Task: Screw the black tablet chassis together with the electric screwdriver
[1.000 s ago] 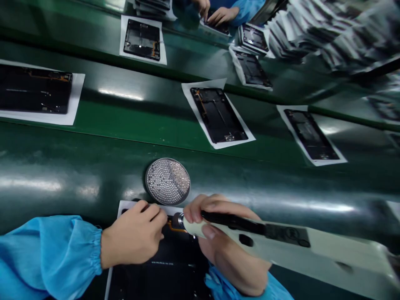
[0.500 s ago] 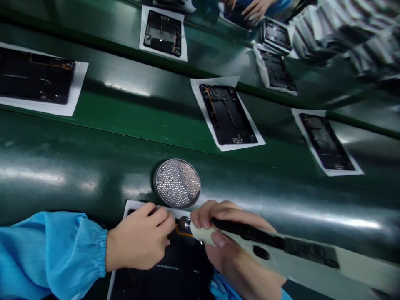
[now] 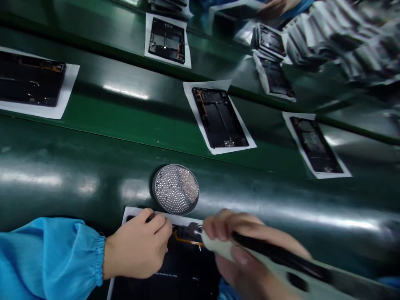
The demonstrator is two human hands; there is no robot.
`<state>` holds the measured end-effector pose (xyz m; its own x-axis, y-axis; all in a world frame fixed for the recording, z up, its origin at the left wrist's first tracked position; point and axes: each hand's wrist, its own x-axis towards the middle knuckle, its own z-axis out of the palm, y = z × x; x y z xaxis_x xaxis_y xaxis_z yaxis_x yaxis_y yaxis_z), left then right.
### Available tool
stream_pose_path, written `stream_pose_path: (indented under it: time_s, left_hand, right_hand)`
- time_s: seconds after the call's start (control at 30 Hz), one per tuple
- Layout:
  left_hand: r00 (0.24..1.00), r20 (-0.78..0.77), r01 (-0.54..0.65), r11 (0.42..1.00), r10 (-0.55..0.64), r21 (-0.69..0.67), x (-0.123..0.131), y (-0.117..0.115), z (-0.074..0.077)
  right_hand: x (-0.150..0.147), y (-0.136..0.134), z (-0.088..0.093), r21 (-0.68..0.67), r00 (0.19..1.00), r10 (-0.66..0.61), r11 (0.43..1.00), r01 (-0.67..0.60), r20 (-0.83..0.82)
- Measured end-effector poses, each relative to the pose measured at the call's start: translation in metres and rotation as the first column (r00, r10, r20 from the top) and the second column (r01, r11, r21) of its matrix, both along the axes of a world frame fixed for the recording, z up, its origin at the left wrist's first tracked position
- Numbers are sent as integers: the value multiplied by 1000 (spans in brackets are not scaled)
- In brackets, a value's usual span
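My right hand is wrapped round a pale electric screwdriver with a black lever. Its metal nose is over the top edge of an open black tablet, by an orange flex cable; whether the tip touches is hidden. My left hand rests on the tablet's upper left part, fingers curled and pressed together. Anything within those fingers is hidden. Under the tablet lies a white sheet. Just beyond it stands a round perforated dish, with many tiny screws gathered on its right side.
Beyond the bench edge, a green belt carries opened tablets on white sheets, one at left, one mid. Another tablet lies farther right. Across, a co-worker's arm shows near a row of white-wrapped pieces.
The screwdriver and my right hand have shifted right, away from my left hand, uncovering more flex cable. Belt tablets appear farther left. The co-worker's hand has moved.
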<state>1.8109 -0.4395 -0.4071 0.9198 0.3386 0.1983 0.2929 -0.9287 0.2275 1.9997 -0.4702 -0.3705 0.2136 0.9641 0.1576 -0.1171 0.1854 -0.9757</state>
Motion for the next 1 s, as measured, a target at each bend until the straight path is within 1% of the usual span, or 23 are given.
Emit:
stream_pose_path:
  time_s: [0.07,0.13,0.23,0.3,0.4,0.5,0.7,1.0]
  left_hand:
    - [1000,9,12,1000,-12,29,1,1,1]
    - [1000,19,18,999,-19,44,2,1,1]
    - [1000,22,6,999,-7,42,7,2,-1]
    - [1000,18,3,999,-4,41,11,3,-2]
    - [1000,13,1,999,-2,35,18,3,-3]
    - [1000,-8,-4,1000,4,19,25,1,-3]
    - [998,-64,9,1000,-9,0,29,-1,-1]
    - [1000,-21,-4,1000,4,4,39,-3,-6]
  right_hand:
    - [11,10,3,34,994,-106,994,107,-36]
    - [20,21,1,77,978,-196,977,201,-72]
    - [27,37,-9,110,962,-256,958,266,-92]
    - [29,43,-18,116,961,-256,957,267,-101]
    - [30,46,-25,109,971,-212,968,224,-109]
    - [33,45,-26,102,977,-182,976,193,-107]
    - [37,44,-27,85,973,-208,972,217,-99]
    - [50,42,-31,97,979,-178,978,187,-96]
